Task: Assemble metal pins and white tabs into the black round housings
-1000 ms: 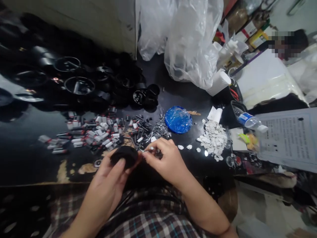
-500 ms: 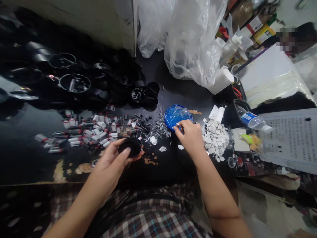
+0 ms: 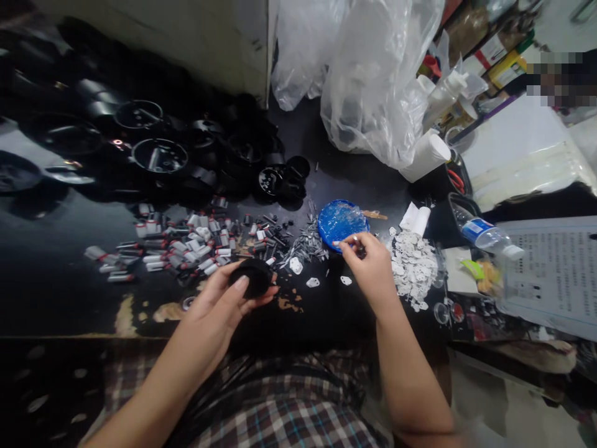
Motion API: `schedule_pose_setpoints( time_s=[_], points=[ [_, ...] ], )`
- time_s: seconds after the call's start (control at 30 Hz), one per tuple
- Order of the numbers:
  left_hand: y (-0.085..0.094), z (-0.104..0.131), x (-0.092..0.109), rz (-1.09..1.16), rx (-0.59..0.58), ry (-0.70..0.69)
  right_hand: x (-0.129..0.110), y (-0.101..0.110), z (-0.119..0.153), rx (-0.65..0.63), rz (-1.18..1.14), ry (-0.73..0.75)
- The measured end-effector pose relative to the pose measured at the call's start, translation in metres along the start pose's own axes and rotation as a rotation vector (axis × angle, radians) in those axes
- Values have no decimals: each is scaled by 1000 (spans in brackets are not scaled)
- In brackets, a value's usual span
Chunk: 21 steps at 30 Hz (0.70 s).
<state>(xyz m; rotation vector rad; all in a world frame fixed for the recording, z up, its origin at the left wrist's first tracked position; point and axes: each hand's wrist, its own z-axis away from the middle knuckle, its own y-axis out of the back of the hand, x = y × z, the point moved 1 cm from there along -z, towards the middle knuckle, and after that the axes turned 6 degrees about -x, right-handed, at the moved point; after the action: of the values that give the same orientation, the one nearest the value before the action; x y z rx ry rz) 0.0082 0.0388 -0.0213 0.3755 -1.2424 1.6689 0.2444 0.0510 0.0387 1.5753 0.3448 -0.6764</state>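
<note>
Thumb of the left hand presses the black round part — fingers curled beneath; right fingertips pinch small pieces at the blue lid.

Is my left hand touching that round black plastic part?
Touching. In the head view, your left hand grips the round black plastic part, thumb against it.

Black round part: I am holding it in my left hand, its dark, circular face showing.
Blue round dish: lying flat beside my right fingertips, bearing a clear, glistening substance.
Small dark pieces: resting within my right hand, details unclear.
</note>
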Motion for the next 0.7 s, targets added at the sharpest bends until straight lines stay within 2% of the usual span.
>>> schedule_pose_setpoints(
  time_s=[0.13, 0.23, 0.37, 0.5, 0.6, 0.7],
  points=[
    [-15, 8, 3, 131, -31, 130, -21, -7, 19, -65, -470, -110],
    [-21, 12, 3, 218, -94, 221, -39, -17, 30, -150, -672, -148],
    [-19, 14, 3, 302, -123, 277, -59, -21, 37, -200, -599, -87],
    [-18, 17, 5, 334, -138, 281, -69, -18, 39, -183, -494, -23],
    [-19, 20, 5, 282, -159, 221, -70, -17, 39, -201, -449, -14],
    [-17, 22, 3, 169, -126, 88, -70, -17, 41, -252, -411, -14]
  ],
)
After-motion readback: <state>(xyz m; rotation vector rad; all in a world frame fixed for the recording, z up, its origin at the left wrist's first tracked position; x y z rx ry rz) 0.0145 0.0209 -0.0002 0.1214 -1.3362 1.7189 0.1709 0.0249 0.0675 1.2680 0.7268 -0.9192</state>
